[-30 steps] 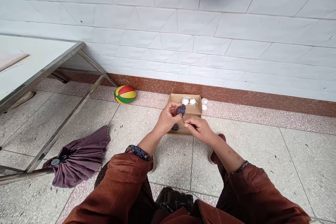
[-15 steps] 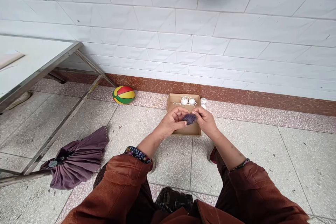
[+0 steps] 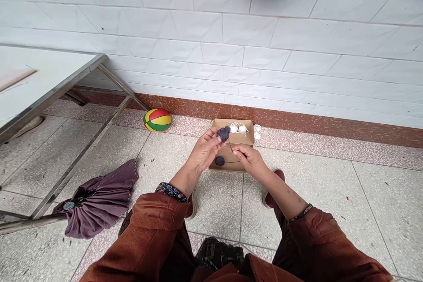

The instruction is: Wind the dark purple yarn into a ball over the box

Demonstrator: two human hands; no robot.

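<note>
My left hand (image 3: 205, 149) grips a small dark purple ball of yarn (image 3: 223, 133) between thumb and fingers, above a cardboard box (image 3: 211, 167). A dark strand of yarn (image 3: 230, 144) runs from that ball to my right hand (image 3: 250, 158), whose thumb and fingers pinch it. Inside the near part of the box lies a second dark ball of yarn (image 3: 219, 160), with its strand leading right, under my right hand. White balls of yarn (image 3: 242, 128) with loose ends sit in the far part of the box. Two more white balls (image 3: 257, 132) rest on the floor beside it.
Left of the box, a striped rubber ball (image 3: 157, 120) lies by the skirting. A folded purple umbrella (image 3: 99, 200) is near the metal frame of a white-topped table (image 3: 62, 64). The tiled wall (image 3: 264, 61) stands behind the box. My shoes flank the box's near side.
My left hand has moved up and left with the dark yarn ball. My right hand has drawn apart from it, lower, holding a taut strand. The second dark ball has come into view.
</note>
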